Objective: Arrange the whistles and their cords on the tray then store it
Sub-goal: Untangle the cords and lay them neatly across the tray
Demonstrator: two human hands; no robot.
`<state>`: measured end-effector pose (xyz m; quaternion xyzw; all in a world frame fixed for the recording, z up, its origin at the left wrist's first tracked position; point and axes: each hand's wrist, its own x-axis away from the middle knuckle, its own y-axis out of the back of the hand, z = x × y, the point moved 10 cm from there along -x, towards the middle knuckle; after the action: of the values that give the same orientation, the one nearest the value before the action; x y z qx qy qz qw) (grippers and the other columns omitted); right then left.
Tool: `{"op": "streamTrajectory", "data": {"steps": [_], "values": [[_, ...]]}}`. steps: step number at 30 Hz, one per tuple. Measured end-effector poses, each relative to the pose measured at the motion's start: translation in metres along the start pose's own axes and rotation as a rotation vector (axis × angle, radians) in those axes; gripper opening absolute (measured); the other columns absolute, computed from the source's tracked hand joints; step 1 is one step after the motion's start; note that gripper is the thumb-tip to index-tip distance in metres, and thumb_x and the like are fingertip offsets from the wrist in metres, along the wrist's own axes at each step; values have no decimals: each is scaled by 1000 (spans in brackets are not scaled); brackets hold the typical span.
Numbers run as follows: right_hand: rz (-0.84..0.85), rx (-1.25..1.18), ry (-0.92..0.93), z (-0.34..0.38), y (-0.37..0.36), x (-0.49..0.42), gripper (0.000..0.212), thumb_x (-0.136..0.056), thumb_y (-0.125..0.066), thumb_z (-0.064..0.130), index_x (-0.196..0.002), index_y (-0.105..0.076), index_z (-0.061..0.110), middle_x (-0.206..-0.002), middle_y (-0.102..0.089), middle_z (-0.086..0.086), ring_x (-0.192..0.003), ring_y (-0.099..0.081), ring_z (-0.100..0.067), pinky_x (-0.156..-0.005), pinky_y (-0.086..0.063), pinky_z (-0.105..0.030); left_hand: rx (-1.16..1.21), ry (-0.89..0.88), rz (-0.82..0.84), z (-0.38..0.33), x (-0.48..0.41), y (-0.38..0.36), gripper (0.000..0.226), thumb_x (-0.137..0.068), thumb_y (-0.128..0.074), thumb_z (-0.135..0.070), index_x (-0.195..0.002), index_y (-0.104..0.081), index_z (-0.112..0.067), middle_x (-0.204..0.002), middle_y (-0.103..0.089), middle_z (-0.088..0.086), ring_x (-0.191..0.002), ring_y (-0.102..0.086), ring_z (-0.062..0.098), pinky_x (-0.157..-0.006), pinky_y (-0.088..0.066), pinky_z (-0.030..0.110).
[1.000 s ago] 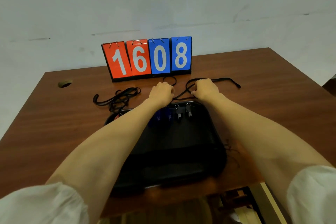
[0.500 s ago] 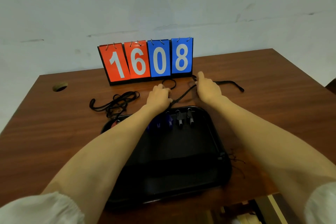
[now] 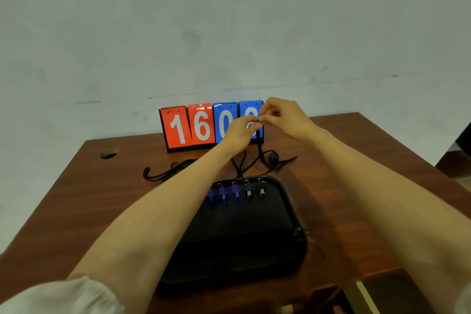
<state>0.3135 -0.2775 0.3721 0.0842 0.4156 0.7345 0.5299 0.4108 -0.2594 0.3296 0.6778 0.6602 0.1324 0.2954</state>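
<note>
A person's left hand and right hand meet above the far side of a brown wooden table, raised in front of a flip scoreboard whose red and blue cards partly read 1, 6, 0. Thumb and fingertips of both hands are curled close together, pinching the same black cord at one spot – the remaining fingers of the right hand arch loosely above. The cord hangs straight down from the pinch to the tabletop, where it loops just beyond the far rim of a black tray. Inside the tray, along that far edge, lie three blue whistles and two black whistles in a row, their metal rings pointing toward the scoreboard. A tangled bundle of cords rests on the table to the left of the tray, partly hidden by the left forearm. A round hole sits near the table's far left corner, before a pale wall.
</note>
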Motion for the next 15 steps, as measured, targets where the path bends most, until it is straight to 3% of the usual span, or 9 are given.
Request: {"op": "streamTrajectory", "data": {"steps": [4, 7, 15], "values": [[-183, 139, 92, 29, 39, 8, 11, -90, -61, 14, -94, -65, 5, -87, -70, -10, -79, -62, -25, -77, -52, -40, -61, 27, -36, -15, 6, 16, 27, -98, -44, -24, -93, -61, -3, -66, -49, 4, -58, -39, 15, -58, -31, 24], [-385, 196, 105, 43, 77, 17, 13, -93, -58, 16, -96, -63, 4, -88, -69, -10, -78, -61, -25, -75, -51, -43, -247, 63, -142, -18, 9, 46, 22, -95, -43, -22, -83, -59, -13, -79, -61, 6, -71, -49, 23, -61, -32, 30], [-557, 306, 45, 58, 126, 37, 15, -96, -54, 19, -96, -61, 6, -86, -66, -12, -79, -59, -27, -65, -46, -37, -420, 42, -405, -43, 36, 131, 29, -98, -38, -17, -105, -66, -9, -105, -68, 12, -95, -62, 30, -87, -50, 42]]}}
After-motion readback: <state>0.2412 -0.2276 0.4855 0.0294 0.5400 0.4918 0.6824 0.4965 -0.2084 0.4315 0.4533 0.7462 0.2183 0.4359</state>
